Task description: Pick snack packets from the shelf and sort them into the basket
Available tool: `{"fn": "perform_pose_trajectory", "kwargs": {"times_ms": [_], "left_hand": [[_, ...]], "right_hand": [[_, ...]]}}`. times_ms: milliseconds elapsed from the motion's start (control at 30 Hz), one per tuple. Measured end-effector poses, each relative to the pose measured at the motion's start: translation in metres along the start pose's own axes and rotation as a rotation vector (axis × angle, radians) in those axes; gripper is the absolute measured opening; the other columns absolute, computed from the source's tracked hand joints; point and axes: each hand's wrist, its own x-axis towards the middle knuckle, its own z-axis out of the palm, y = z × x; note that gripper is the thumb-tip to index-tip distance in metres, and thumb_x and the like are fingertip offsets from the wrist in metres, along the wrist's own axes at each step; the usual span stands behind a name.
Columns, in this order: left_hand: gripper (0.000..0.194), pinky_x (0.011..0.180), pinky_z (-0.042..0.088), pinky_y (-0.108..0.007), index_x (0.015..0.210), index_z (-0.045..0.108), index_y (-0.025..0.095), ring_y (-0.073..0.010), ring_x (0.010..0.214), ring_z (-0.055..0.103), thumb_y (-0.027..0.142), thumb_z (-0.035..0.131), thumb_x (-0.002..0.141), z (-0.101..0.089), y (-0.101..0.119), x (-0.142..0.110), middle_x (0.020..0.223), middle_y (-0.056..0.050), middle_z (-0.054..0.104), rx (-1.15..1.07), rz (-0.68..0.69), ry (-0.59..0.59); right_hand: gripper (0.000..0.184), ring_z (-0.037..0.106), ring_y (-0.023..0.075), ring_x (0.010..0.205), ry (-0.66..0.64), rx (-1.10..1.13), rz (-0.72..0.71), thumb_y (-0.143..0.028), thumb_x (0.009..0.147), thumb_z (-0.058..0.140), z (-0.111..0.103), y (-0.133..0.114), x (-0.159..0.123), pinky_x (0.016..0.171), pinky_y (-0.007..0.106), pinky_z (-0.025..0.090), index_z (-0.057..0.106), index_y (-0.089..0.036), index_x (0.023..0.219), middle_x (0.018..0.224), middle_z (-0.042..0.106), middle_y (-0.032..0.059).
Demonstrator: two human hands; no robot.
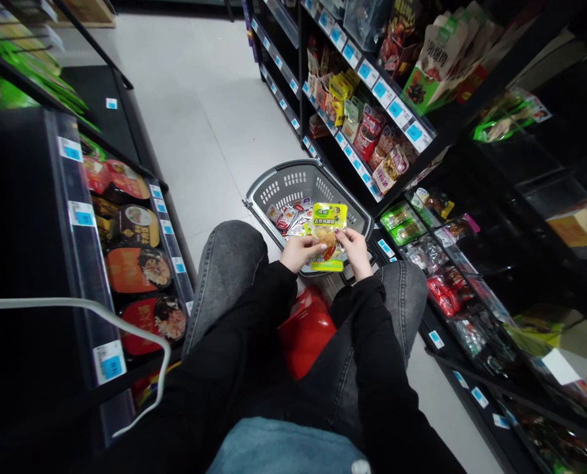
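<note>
Both of my hands hold one yellow-green snack packet (329, 220), printed in dark characters with a see-through middle that shows brownish food. My left hand (300, 252) pinches its left side, and my right hand (355, 251) grips the right edge. Below the packet stands a grey shopping basket (299, 176) with slotted walls, just beyond my knees. Several small white and red packets (289, 216) lie on the basket's bottom. The held packet hides part of the basket's near side.
Left, a shelf holds several boxed bowl meals (138, 270) behind price tags. Right, black shelving carries bagged snacks (369, 131), and lower trays hold red packets (446, 289). A red object (307, 336) is between my legs. A white cable (125, 322) hangs at left. Grey floor (189, 99) runs ahead.
</note>
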Motion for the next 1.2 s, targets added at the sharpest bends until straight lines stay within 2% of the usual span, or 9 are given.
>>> {"fn": "perform_pose_trajectory", "kwargs": {"times_ms": [700,1200], "left_hand": [[0.029,0.041,0.03,-0.022,0.049,0.054,0.015,-0.0083,0.042,0.039,0.04,0.07,0.053,0.0,-0.0021,0.0008,0.043,0.004,0.047,-0.013,0.005,-0.006],[0.032,0.043,0.029,-0.022,0.051,0.055,0.014,-0.0076,0.043,0.038,0.042,0.069,0.054,0.0004,-0.0011,0.0001,0.043,0.004,0.046,0.007,-0.003,-0.004]], "right_hand": [[0.037,0.049,0.0129,0.067,-0.001,0.02,-0.002,-0.052,0.063,0.061,-0.0013,0.0042,0.0018,0.065,0.026,0.04,0.058,-0.016,0.064,0.068,0.059,0.002],[0.034,0.049,0.0127,0.066,-0.005,0.027,-0.026,-0.05,0.065,0.061,-0.0018,0.0033,0.0006,0.066,0.025,0.04,0.055,-0.016,0.065,0.064,0.054,0.0001]]}}
